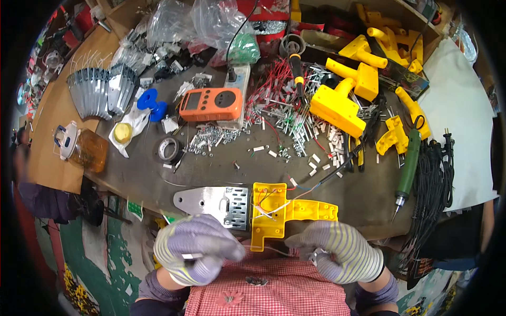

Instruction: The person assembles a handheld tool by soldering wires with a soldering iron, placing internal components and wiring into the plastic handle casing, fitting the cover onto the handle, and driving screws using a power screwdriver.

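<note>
The yellow handle shell [278,208] lies open near the front edge of the tabletop [221,164], just beside a silver metal plate [211,203]. The right hand [345,253] is closed on a small metal piece [318,255]; the left hand [197,248] curls its fingers, though I cannot tell whether they grip anything.

Casing [277,203] — right of metal plate [211,204]

An orange multimeter [212,105] lies near a blue spool [151,103] — farther left, an amber jar [90,151].
</note>
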`<state>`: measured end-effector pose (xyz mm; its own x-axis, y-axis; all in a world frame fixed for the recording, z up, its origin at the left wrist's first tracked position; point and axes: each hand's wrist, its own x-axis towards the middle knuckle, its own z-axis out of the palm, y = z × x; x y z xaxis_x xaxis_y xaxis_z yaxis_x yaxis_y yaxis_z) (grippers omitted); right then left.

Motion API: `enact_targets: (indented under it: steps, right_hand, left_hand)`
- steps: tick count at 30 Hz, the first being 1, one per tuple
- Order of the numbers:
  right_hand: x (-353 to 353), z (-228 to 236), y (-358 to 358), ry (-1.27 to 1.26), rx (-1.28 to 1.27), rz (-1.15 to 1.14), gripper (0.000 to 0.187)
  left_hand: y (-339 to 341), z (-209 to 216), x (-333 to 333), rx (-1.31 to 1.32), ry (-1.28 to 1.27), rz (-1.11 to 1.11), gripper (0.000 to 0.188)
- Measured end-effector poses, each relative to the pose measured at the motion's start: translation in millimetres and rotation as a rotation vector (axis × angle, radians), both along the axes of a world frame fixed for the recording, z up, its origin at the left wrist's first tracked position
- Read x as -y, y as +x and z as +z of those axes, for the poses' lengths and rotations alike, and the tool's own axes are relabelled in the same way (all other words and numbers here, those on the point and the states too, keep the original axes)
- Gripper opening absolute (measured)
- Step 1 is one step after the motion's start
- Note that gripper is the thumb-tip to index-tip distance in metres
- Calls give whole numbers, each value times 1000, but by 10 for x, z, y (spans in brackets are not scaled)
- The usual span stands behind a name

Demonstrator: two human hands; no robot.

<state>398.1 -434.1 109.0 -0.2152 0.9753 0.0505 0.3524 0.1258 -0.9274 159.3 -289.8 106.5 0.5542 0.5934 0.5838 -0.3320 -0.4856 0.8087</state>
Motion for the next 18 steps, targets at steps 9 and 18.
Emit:
enact_targets:
  steps: [9,18]
  right_hand:
    - [126,-278,-222,317,642,-230,31]
    - [126,-272,-287,352,877,-410,34]
  left_hand:
    - [-114,-270,312,-79,-445,18,11]
    - [-29,-104,-5,-372,173,-157,26]
